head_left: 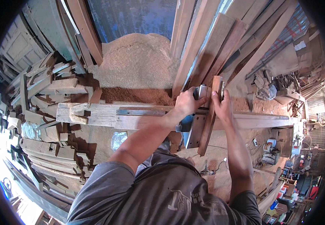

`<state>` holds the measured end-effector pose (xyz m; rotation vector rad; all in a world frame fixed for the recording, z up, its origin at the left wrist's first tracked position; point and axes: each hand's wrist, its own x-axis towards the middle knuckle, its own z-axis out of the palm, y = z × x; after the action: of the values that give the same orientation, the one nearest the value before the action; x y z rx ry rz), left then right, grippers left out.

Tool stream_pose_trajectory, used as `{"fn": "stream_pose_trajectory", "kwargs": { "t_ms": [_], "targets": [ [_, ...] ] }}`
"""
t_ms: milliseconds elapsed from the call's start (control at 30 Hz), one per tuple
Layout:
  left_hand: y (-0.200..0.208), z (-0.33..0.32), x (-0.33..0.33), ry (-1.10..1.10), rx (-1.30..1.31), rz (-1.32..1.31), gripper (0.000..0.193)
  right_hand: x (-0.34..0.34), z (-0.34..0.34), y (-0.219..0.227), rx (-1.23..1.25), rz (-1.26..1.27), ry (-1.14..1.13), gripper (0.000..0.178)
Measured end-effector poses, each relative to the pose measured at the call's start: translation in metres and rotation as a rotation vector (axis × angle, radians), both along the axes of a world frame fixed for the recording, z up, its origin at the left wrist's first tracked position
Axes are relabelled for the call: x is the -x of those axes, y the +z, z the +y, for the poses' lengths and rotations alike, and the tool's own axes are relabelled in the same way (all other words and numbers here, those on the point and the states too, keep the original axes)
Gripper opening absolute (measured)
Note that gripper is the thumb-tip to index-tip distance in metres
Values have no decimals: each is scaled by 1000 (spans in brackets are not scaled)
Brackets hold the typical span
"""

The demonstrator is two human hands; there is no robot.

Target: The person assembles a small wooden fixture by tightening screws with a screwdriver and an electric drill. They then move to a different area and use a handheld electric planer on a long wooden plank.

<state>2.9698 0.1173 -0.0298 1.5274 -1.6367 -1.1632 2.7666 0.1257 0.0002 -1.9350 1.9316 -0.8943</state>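
Note:
A blue electric planer point(188, 123) rests tilted over the long timber beam point(132, 120), its grey metal sole point(196, 131) facing right. My left hand point(186, 102) is closed around its far end, with the thumb toward the metal. Against the right side of the sole stands a narrow reddish-brown wooden strip point(207, 131), slanting from the far end down toward my body. My right hand point(222, 105) grips this strip near its far end, thumb on the left and fingers on the right. My left fingers are partly hidden behind the tool.
Beyond the beam lies a large sawdust heap point(138, 56). Long planks point(215, 48) lean at the far right. Stacked wood offcuts point(53, 157) fill the left side. A clear plastic bag point(119, 140) lies near the beam; a cable point(220, 165) crosses the dusty floor on the right.

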Motion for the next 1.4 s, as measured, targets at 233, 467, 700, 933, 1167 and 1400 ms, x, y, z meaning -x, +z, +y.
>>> {"fn": "stream_pose_trajectory", "kwargs": {
  "t_ms": [233, 467, 700, 933, 1167, 1400],
  "targets": [
    [14, -1, -2, -58, -69, -31, 89, -1, 0, 9, -68, -36, -87, 46],
    [12, -3, -2, -82, -67, -16, 90, 9, -5, 4, -55, -149, -43, 44],
    [12, -1, -1, -87, -67, -26, 89, 15, -10, 1, -85, -215, -51, 39],
    [7, 1, 3, -66, -37, 2, 81, 17, 1, -18, -3, -112, -116, 50],
    [5, 4, -1, -57, 12, 8, 73, -15, 16, 2, 59, -31, -153, 48],
    [-11, -42, -27, -141, -397, 827, 42, -31, 21, 6, 86, -39, -131, 38]
  ]
}}
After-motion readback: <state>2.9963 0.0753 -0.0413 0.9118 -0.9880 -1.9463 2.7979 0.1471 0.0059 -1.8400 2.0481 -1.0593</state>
